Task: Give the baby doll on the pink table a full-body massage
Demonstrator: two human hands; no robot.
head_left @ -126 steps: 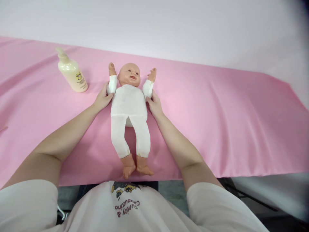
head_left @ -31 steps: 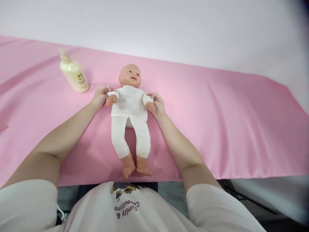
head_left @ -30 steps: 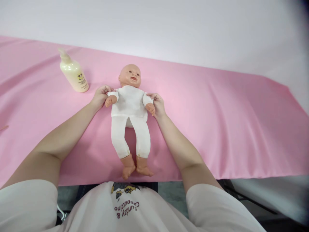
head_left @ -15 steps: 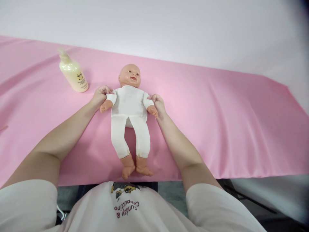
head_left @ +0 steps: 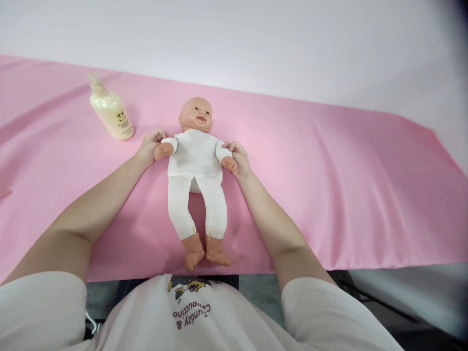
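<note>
On the doll [head_left: 195, 155], both sleeves [head_left: 223, 152] are being pinched by left hand [head_left: 152, 143] and right hand [head_left: 239, 157], apparently for even control.

a bald doll [head_left: 195, 153] with a white body lies face up on pink cloth [head_left: 329, 195]. its arms [head_left: 224, 150] are out at its sides, its bare feet [head_left: 194, 251] close together.

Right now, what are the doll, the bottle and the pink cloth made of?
Doll: shiny head, likely plastic or vinyl; matte white body, likely fabric. Bottle: probably glossy plastic, given its bright highlights. Cloth: smooth fabric, perhaps satiny, given its soft folds.
</note>
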